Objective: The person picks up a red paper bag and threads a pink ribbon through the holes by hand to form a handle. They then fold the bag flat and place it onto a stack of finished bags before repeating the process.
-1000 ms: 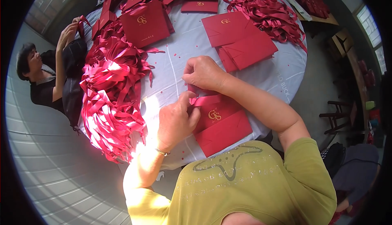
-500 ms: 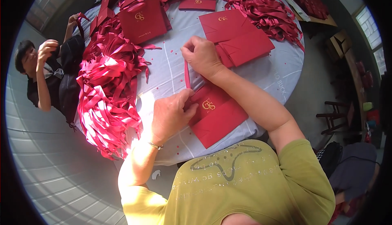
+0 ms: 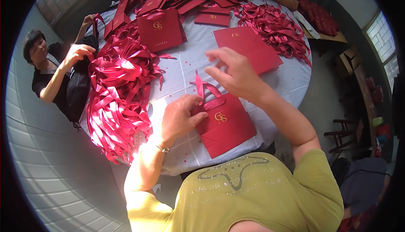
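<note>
Item: one flat crimson paper bag with gold monogram (image 3: 228,126), lying on the white cloth-covered table (image 3: 175,78) directly in front of me, monogram up.

Item: one glossy red ribbon handle (image 3: 213,102), at that bag's upper edge. Half a second ago I held its end drawn up taut; now it is released and curls loosely, tip standing.

Item: my right hand (image 3: 231,72), thumb and fingers apart, holding nothing, above the table near a second crimson bag (image 3: 261,53).

Item: my left hand (image 3: 181,119), as before at the bag's upper left corner; thumb and forefinger parted. I cannot tell whether the fingertips grip the ribbon's base.

Changed elsewhere: the co-worker's hand (image 3: 78,54) at left, formerly raised, is now lowered to the heap of red ribbons (image 3: 120,101).

Containers: the bags lie flat, interiors hidden; brown cardboard box (image 3: 350,60) at far right, contents indistinct.
</note>
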A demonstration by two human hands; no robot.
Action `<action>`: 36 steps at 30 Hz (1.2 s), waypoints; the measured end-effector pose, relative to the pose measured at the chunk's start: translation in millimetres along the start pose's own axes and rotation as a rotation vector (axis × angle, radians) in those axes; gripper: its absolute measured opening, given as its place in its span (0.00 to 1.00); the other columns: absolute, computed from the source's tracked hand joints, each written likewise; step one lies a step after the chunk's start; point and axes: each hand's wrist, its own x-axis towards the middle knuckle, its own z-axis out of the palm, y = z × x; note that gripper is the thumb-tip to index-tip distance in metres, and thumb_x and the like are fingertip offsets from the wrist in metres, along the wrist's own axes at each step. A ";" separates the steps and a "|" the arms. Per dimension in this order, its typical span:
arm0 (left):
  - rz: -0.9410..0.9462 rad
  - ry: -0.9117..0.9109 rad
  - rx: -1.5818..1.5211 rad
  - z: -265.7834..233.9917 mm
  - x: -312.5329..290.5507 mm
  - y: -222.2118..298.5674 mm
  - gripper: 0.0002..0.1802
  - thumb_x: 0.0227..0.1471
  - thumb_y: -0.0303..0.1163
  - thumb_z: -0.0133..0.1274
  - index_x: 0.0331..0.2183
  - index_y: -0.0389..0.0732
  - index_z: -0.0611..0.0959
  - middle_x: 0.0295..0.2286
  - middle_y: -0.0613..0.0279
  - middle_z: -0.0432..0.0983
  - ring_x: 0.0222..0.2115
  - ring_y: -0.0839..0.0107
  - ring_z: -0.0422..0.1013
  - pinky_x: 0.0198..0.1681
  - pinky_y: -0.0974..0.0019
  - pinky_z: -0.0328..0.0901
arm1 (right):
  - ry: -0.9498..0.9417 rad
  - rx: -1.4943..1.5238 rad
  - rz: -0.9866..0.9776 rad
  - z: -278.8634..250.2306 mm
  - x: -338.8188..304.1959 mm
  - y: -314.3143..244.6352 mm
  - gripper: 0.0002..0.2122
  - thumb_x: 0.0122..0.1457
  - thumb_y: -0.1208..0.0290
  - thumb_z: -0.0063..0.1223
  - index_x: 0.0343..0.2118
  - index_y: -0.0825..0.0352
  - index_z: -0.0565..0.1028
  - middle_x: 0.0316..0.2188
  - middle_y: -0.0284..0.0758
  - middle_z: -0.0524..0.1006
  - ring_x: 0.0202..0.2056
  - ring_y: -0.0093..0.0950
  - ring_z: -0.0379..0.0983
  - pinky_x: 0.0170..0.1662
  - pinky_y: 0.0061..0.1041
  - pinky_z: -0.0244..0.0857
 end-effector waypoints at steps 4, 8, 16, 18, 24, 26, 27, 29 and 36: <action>-0.126 -0.041 -0.082 -2.7 4.0 0.9 0.18 0.42 0.34 0.64 0.38 0.41 0.82 0.31 0.54 0.79 0.33 0.57 0.76 0.37 0.59 0.70 | -0.228 -0.191 0.113 -36.2 -44.9 2.2 0.10 0.53 0.72 0.62 0.37 0.69 0.77 0.31 0.38 0.77 0.29 0.26 0.75 0.31 0.25 0.69; -0.077 -0.040 -0.055 -1.2 4.9 -1.1 0.18 0.42 0.34 0.64 0.38 0.40 0.81 0.31 0.55 0.79 0.33 0.57 0.77 0.36 0.59 0.70 | -0.300 -0.398 0.161 -31.8 -75.2 1.9 0.14 0.53 0.63 0.62 0.36 0.69 0.76 0.31 0.42 0.77 0.32 0.39 0.76 0.35 0.35 0.70; -0.152 -0.077 -0.027 1.3 1.2 -1.5 0.16 0.41 0.31 0.64 0.34 0.38 0.80 0.30 0.53 0.79 0.32 0.54 0.76 0.36 0.57 0.69 | -0.356 -0.511 0.505 -47.2 -111.2 -38.1 0.24 0.47 0.53 0.67 0.37 0.70 0.75 0.24 0.40 0.77 0.28 0.41 0.76 0.32 0.36 0.69; -0.134 -0.061 -0.025 3.3 0.6 -2.4 0.16 0.40 0.31 0.65 0.34 0.37 0.81 0.29 0.54 0.80 0.29 0.58 0.76 0.34 0.59 0.69 | -0.340 -0.524 0.533 -51.7 -130.6 -40.5 0.24 0.44 0.52 0.69 0.33 0.70 0.75 0.20 0.39 0.76 0.24 0.38 0.75 0.29 0.35 0.68; -0.136 -0.073 -0.058 0.3 -2.4 -4.4 0.17 0.40 0.30 0.65 0.34 0.35 0.81 0.27 0.55 0.80 0.23 0.62 0.75 0.30 0.62 0.69 | -0.321 -0.496 0.725 -45.0 -151.5 -47.7 0.21 0.42 0.57 0.73 0.28 0.68 0.73 0.21 0.37 0.76 0.24 0.30 0.75 0.28 0.29 0.67; -0.102 -0.075 -0.061 -2.2 -0.6 0.0 0.16 0.40 0.30 0.65 0.34 0.36 0.81 0.27 0.55 0.80 0.22 0.63 0.74 0.29 0.62 0.69 | -0.262 -0.317 0.674 -47.1 -158.1 -51.1 0.19 0.44 0.61 0.71 0.26 0.67 0.70 0.25 0.37 0.75 0.22 0.31 0.71 0.28 0.30 0.66; -0.133 -0.093 -0.072 -5.2 -0.2 4.3 0.17 0.41 0.32 0.65 0.34 0.35 0.81 0.27 0.53 0.80 0.26 0.59 0.76 0.32 0.60 0.69 | -0.251 -0.327 0.668 -46.4 -160.4 -50.3 0.19 0.44 0.61 0.71 0.26 0.67 0.70 0.25 0.37 0.75 0.22 0.31 0.71 0.28 0.30 0.66; -0.170 -0.102 -0.091 -7.7 1.3 3.1 0.17 0.41 0.35 0.65 0.33 0.35 0.82 0.28 0.51 0.80 0.30 0.56 0.77 0.34 0.59 0.70 | 0.058 0.037 0.443 -42.1 -158.0 -44.9 0.16 0.46 0.71 0.69 0.25 0.65 0.67 0.28 0.31 0.75 0.23 0.21 0.67 0.28 0.23 0.64; -0.275 0.182 -0.472 -17.0 7.9 -25.0 0.15 0.54 0.40 0.58 0.33 0.36 0.82 0.23 0.61 0.80 0.20 0.77 0.72 0.25 0.71 0.67 | 0.461 -0.102 -0.087 -62.7 -55.5 -71.0 0.15 0.51 0.83 0.62 0.41 0.67 0.73 0.31 0.34 0.78 0.27 0.19 0.74 0.29 0.19 0.70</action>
